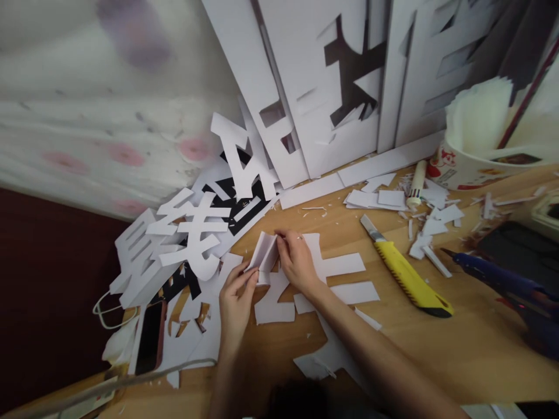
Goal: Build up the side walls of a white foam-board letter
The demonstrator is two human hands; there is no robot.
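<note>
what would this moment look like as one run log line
left hand: holds folded white strip | right hand: pinches same strip | below: white cutout letter | yellow utility knife: idle on table

Two hands: left hand (236, 302), right hand (299, 262). One yellow utility knife (408, 273) at 3 o'clock, one blue glue gun (506, 285), one phone (149, 337) at 8 o'clock.

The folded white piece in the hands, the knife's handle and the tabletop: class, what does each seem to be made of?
Folded white piece: probably matte paper or thin card, since it creases sharply.
Knife's handle: likely glossy yellow plastic with a black end.
Tabletop: light wood or wood-look laminate; faint grain, smooth finish.
</note>
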